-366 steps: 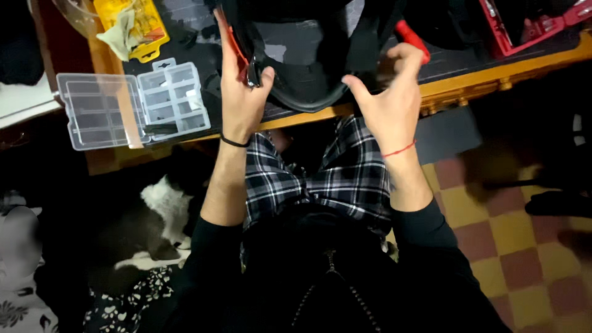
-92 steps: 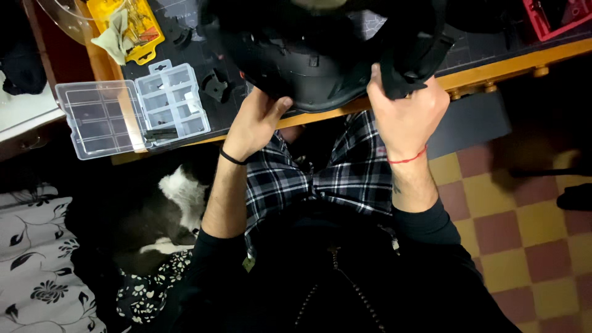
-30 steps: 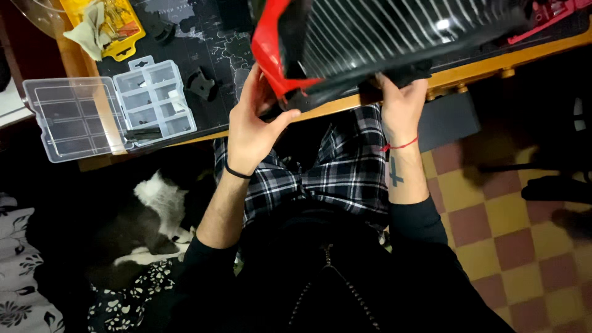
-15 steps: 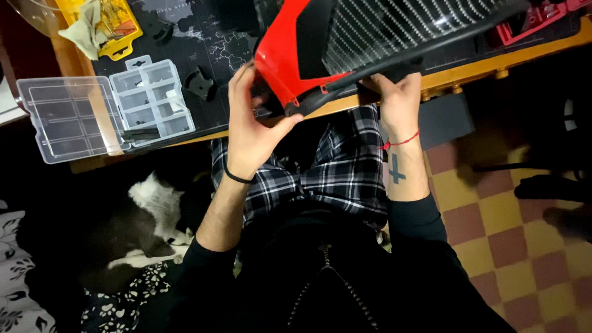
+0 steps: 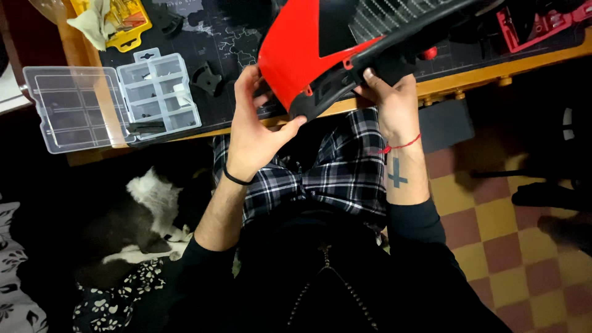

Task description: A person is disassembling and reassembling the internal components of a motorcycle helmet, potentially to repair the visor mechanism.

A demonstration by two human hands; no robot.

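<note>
A large red and black shell with a carbon-pattern panel [image 5: 320, 52] is held tilted over the desk's front edge. My left hand [image 5: 256, 132] grips its lower red corner, thumb under the black rim. My right hand [image 5: 394, 102] clasps the black underside on the right, a red string around that wrist. I am seated, with a plaid shirt and black clothing below the hands.
An open clear plastic compartment box [image 5: 111, 102] lies at the left on the black desk mat [image 5: 222, 43]. A yellow tray with a cloth [image 5: 117, 21] sits at the top left, red parts [image 5: 533, 21] at the top right. A grey and white cat [image 5: 145, 213] lies on the floor.
The shell has been turned from its dark inner side to its red outer face and swung to the right. Both hands stay on it.
</note>
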